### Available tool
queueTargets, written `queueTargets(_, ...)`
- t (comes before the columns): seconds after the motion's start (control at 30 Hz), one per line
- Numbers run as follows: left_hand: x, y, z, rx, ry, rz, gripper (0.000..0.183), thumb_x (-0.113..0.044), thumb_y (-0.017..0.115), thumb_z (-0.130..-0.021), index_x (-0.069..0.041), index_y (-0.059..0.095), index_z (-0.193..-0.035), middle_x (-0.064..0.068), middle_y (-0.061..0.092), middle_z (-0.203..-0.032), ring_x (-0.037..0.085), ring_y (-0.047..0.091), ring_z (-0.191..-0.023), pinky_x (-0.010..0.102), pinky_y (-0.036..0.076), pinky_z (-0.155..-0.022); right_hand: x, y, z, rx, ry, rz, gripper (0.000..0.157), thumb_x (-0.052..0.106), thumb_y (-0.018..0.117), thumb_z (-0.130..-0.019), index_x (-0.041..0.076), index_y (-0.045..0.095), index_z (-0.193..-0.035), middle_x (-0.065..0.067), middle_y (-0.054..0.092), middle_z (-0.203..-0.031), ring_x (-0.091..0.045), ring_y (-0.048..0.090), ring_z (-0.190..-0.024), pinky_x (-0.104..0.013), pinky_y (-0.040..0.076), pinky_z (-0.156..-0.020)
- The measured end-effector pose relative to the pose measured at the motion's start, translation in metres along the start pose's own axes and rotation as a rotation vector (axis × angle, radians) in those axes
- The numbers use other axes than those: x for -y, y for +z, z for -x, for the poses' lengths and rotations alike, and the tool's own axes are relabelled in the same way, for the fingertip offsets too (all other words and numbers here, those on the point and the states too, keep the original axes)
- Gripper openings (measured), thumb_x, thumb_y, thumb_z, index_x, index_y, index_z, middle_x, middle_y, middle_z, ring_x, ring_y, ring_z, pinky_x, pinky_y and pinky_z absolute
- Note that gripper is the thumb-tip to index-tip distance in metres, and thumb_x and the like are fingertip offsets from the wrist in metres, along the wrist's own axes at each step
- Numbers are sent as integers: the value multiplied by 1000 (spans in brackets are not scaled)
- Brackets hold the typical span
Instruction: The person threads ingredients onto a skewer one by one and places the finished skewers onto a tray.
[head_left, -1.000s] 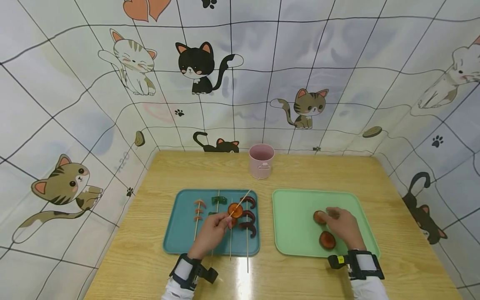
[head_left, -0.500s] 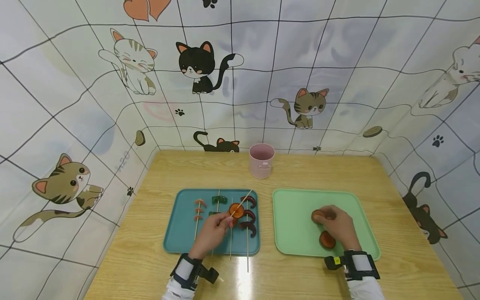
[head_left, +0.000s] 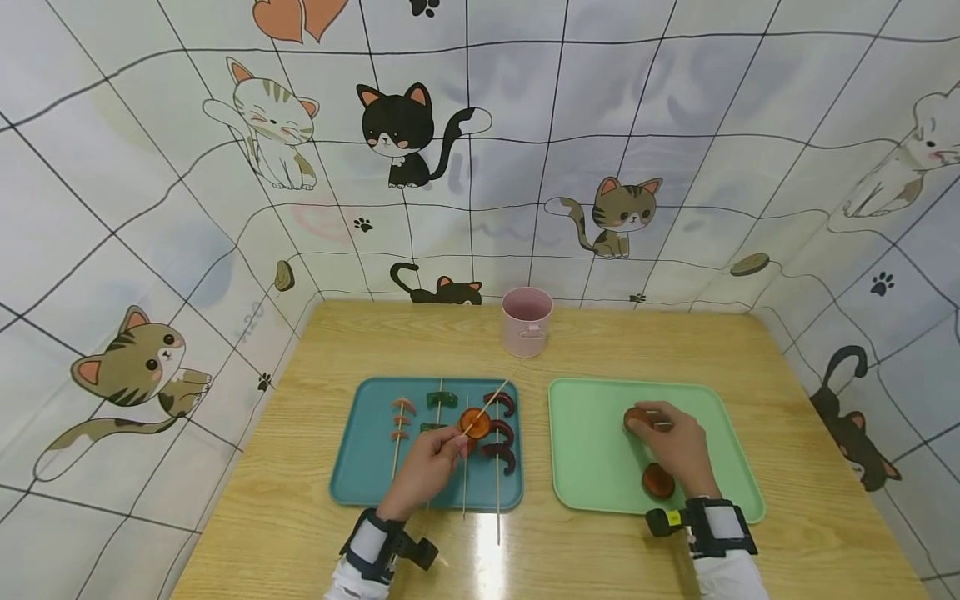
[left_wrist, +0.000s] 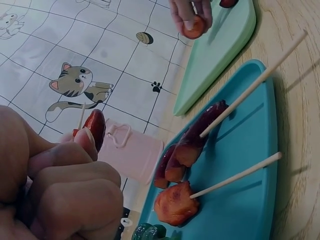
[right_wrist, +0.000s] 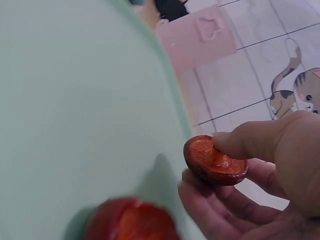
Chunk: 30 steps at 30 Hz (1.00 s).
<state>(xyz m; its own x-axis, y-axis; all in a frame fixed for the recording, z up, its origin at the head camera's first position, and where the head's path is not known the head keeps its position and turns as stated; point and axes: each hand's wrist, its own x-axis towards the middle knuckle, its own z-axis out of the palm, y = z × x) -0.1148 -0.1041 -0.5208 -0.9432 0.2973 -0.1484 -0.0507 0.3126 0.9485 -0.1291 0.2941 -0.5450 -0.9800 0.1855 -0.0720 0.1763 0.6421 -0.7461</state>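
My left hand (head_left: 426,467) grips a thin wooden skewer (head_left: 497,388) that carries a round orange-brown mushroom cap (head_left: 475,423). It hovers above the blue tray (head_left: 352,471). Over the green tray (head_left: 592,454), my right hand (head_left: 678,446) pinches a second mushroom cap (right_wrist: 215,162) between thumb and fingers, raised off the surface. Its orange, hollowed underside shows in the right wrist view. Another cap (head_left: 658,481) lies on the green tray below that hand. The lower part of the held skewer is hidden by my left hand.
Several loaded skewers lie on the blue tray, with pinkish pieces (head_left: 401,421), green pieces (head_left: 442,399), a brown chunk (left_wrist: 175,202) and dark red curled pieces (head_left: 500,433). A pink cup (head_left: 527,325) stands behind the trays. A cat-print wall covering surrounds the table.
My right hand has closed its grip on the mushroom cap, lifted it and shifted slightly left. My left hand and its skewer stay nearly still.
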Motion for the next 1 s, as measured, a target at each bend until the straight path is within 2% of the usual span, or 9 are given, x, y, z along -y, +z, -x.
queueTargets(0.17, -4, 1, 2, 3, 0, -9, 37, -26, 51, -109, 6, 64, -95, -2, 35, -58, 9, 28, -46, 24, 25, -49, 12, -4, -2, 21, 30, -138, 58, 51, 69, -96, 17, 62, -142, -15, 67, -134, -20, 64, -114, -29, 49, -86)
queueTargets(0.27, -8, 3, 3, 8, 17, -24, 37, -27, 51, -109, 2, 64, -92, -2, 35, -59, 9, 29, -48, 24, 26, -50, 21, -7, -3, 56, 87, -284, 67, 58, 68, -93, 18, 58, -146, -7, 66, -135, -4, 66, -110, -23, 49, -89)
queueTargets(0.33, -11, 5, 4, 12, 30, -37, 35, -28, 51, -109, -2, 65, -90, -2, 35, -60, 9, 29, -49, 24, 27, -51, 28, -7, -4, 70, 112, -395, 70, 57, 70, -91, 16, 56, -146, 0, 69, -130, 2, 68, -106, -18, 51, -90)
queueTargets(0.4, -13, 6, 4, 21, 41, -42, 34, -27, 50, -109, -5, 65, -89, -2, 36, -60, 9, 30, -49, 23, 27, -52, 34, -6, -4, 77, 119, -498, 70, 53, 72, -92, 11, 55, -146, 5, 70, -124, 1, 71, -104, -15, 53, -89)
queueTargets(0.47, -15, 9, 5, 28, 46, -55, 34, -28, 51, -109, -5, 65, -89, -2, 36, -61, 8, 30, -50, 23, 28, -52, 41, -5, -6, 83, 110, -592, 70, 47, 74, -92, 6, 54, -146, 6, 69, -123, -1, 72, -104, -19, 55, -92)
queueTargets(0.63, -18, 16, 6, 61, 48, -61, 36, -31, 53, -108, -2, 65, -90, -2, 37, -62, 8, 32, -51, 23, 29, -53, 58, 1, -10, 129, 110, -791, 68, 32, 73, -96, -4, 48, -148, -2, 57, -132, -2, 71, -108, -26, 54, -98)
queueTargets(0.83, -22, 24, 9, 132, 60, -61, 39, -30, 51, -109, 1, 65, -91, -4, 33, -60, 7, 28, -47, 24, 29, -54, 71, 10, -13, 161, 122, -850, 66, 28, 70, -98, -6, 46, -149, -8, 53, -137, -3, 72, -106, -25, 54, -96)
queueTargets(1.0, -23, 29, 10, 154, 71, -35, 38, -29, 52, -108, 1, 67, -90, -5, 33, -57, 6, 28, -44, 24, 28, -50, 76, 16, -15, 165, 127, -872, 61, 22, 70, -99, -6, 47, -148, -12, 52, -139, -5, 72, -105, -27, 55, -97)
